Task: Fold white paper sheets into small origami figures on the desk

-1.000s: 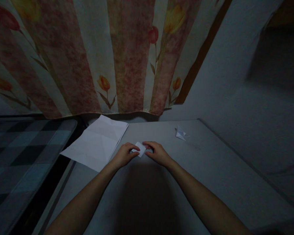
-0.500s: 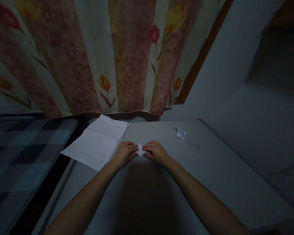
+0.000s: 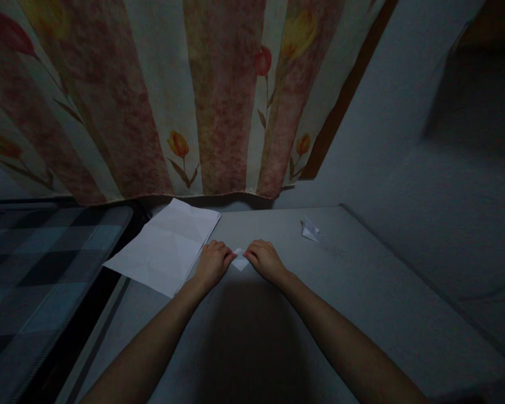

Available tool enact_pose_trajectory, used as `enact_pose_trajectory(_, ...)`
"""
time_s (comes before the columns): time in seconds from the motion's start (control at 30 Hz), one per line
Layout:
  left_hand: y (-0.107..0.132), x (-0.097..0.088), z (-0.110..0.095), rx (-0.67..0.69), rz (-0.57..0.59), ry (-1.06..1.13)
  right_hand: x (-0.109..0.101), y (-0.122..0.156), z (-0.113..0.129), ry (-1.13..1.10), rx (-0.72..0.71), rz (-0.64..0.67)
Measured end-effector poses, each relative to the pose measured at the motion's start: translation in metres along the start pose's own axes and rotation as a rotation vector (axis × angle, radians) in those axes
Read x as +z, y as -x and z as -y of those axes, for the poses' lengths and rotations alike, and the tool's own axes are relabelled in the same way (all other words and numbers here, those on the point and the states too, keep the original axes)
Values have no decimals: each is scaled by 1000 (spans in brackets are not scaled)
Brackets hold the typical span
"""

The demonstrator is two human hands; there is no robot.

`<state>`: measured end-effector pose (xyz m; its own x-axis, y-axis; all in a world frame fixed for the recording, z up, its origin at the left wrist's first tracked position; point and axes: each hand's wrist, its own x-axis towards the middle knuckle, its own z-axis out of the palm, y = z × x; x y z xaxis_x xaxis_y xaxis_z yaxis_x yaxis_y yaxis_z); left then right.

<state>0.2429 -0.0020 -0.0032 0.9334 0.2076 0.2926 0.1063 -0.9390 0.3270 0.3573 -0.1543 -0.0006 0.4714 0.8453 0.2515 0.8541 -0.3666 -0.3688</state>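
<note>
A small folded piece of white paper [image 3: 239, 261] lies on the grey table [image 3: 362, 292] between my two hands. My left hand [image 3: 211, 263] presses on its left side with curled fingers. My right hand [image 3: 264, 260] pinches its right side, fingers bent together. Most of the paper is hidden under my fingers; only a small white tip shows.
A stack of creased white sheets [image 3: 168, 243] lies to the left, overhanging the table's edge. A small folded paper figure [image 3: 310, 229] sits at the back right. A tulip-patterned curtain [image 3: 193, 95] hangs behind. A checked cushion [image 3: 29, 264] is at the left.
My hands have drawn closer together over the small paper, and less of it shows now. The room and other papers are unchanged.
</note>
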Motion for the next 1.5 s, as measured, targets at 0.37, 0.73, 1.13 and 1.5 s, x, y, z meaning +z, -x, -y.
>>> enact_pose_trajectory(0.37, -2, 0, -3, -31, 56, -17, 7, -3, -7, -160, 70, 6)
enact_pose_trajectory(0.73, -5, 3, -9, -233, 5, 24, 6, -18, 0, -128, 320, 74)
enact_pose_trajectory(1.13, 4, 6, -14, -263, 29, 2, 17, -11, 0, -194, 236, -2)
enact_pose_trajectory(1.5, 0, 15, -2, -310, -156, 762, 20, -11, 5, -803, 169, -163)
